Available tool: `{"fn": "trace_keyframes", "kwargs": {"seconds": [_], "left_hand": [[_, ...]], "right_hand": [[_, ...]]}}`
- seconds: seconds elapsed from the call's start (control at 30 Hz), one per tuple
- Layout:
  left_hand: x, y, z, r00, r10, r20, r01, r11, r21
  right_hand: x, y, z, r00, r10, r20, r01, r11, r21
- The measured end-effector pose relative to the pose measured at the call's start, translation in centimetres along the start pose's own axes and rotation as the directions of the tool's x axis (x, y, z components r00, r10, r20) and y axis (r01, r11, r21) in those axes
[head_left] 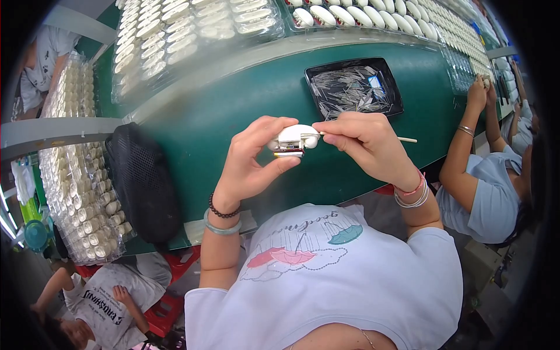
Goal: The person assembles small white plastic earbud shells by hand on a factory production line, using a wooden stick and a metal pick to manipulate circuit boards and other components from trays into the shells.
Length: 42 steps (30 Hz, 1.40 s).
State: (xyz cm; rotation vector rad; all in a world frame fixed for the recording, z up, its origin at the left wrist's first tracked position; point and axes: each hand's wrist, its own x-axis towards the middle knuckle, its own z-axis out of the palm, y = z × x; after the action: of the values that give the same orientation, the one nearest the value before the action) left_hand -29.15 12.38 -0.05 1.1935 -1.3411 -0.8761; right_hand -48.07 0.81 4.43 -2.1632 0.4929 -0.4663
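Observation:
Between the thumb and fingers of my left hand (245, 157) is a small white plastic housing (296, 134). It has a rounded top, and an opening facing me shows dark and reddish parts inside. My right hand (373, 143) is closed in a pinch around a thin cream stick (408, 139), whose rear end sticks out past the hand. The pinching fingertips sit at the right end of the housing; whether the stick's tip touches it is too small to tell. Beyond my hands lies a black tray (398, 96) with many thin silvery strips (344, 87).
Clear trays of white housings (195, 29) line the far side, with more white parts (81, 192) stacked at left. A black mesh case (140, 181) rests on the green table (245, 96). A co-worker's arm (461, 140) works at right; another person (105, 303) sits lower left.

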Motion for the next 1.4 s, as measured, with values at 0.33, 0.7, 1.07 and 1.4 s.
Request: {"fn": "trace_keyframes", "kwargs": {"seconds": [0.33, 0.7, 1.07, 1.4], "left_hand": [[0.1, -0.1, 0.2, 0.999, 0.013, 0.038, -0.015, 0.999, 0.044], [0.2, 0.0, 0.7, 0.995, 0.056, 0.086, -0.074, 0.972, 0.222], [0.2, -0.3, 0.1, 0.999, 0.018, 0.029, -0.022, 0.991, 0.129], [-0.1, -0.1, 0.3, 0.999, 0.034, 0.010, -0.035, 0.998, 0.060]], "right_hand": [[-0.1, 0.4, 0.1, 0.997, -0.074, 0.034, 0.078, 0.990, -0.117], [-0.3, 1.1, 1.3, 0.995, -0.018, 0.095, 0.036, 0.980, -0.197], [-0.1, -0.3, 0.5, 0.989, -0.137, -0.058, 0.125, 0.977, -0.175], [-0.6, -1.1, 0.6, 0.990, -0.135, -0.050, 0.116, 0.953, -0.280]]}}
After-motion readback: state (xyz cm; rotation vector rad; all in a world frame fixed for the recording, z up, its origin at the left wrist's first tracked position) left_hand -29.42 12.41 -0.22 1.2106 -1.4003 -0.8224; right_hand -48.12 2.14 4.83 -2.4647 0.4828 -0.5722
